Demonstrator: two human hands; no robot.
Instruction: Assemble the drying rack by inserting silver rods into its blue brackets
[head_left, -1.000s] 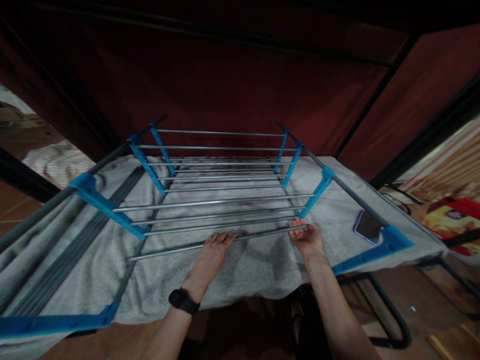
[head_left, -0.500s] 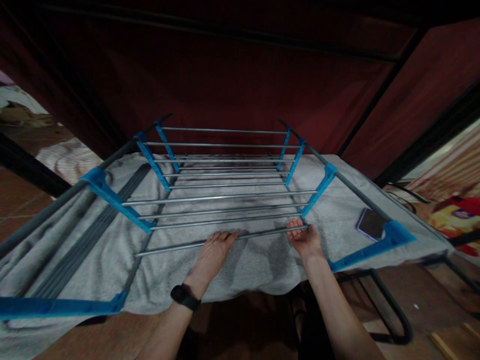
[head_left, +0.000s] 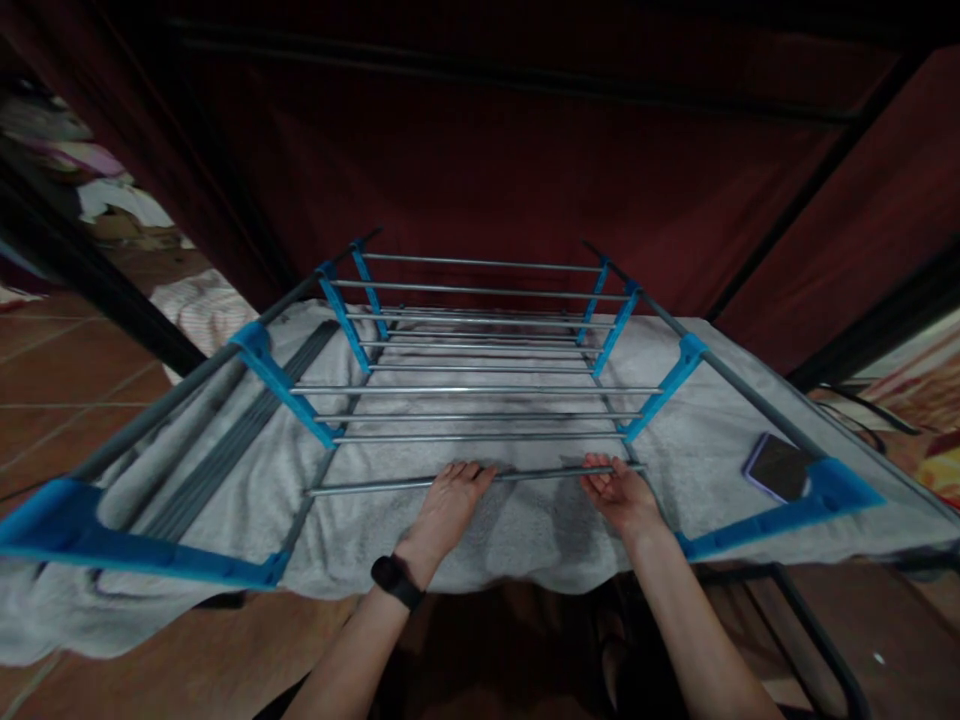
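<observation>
Surface: grey towel (head_left: 525, 535) spread under a drying rack (head_left: 480, 390) with blue joints. Dark red fabric wall behind, tiled floor at left.
Edges: the towel's near edge hangs just in front of the wrists. Bare towel lies left of the hands. A phone (head_left: 776, 467) lies near the right edge, well apart.
Front rod (head_left: 536, 473) lies crosswise, nearest the person.
Left hand (head_left: 448, 505): grip flat, fingertips resting on the rod.
Right hand (head_left: 621, 497): grip curled round the rod.
</observation>
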